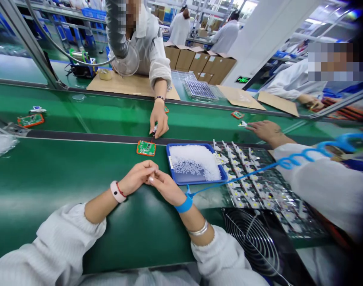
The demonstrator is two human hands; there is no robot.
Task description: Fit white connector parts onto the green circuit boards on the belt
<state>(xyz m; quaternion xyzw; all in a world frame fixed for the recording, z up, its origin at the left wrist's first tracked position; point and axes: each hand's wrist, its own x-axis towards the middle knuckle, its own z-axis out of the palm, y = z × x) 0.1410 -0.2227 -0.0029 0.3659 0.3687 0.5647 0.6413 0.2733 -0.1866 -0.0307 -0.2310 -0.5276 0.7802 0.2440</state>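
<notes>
My left hand (138,174) and my right hand (165,186) meet fingertip to fingertip over the green mat. Both are curled in a pinch around something tiny that I cannot make out. A pink band sits on my left wrist. On my right wrist is a blue strap with a coiled blue cord (288,162). Just beyond my hands lies a small green circuit board in an orange frame (146,148). A blue tray (174,178) of small white parts stands right of my hands.
A person across the belt presses a hand (159,119) on the conveyor. A co-worker's hand (263,129) reaches in from the right. Clear trays of small parts (259,186), a black fan (253,238), more boards (30,119) and cardboard boxes (199,59) surround the area.
</notes>
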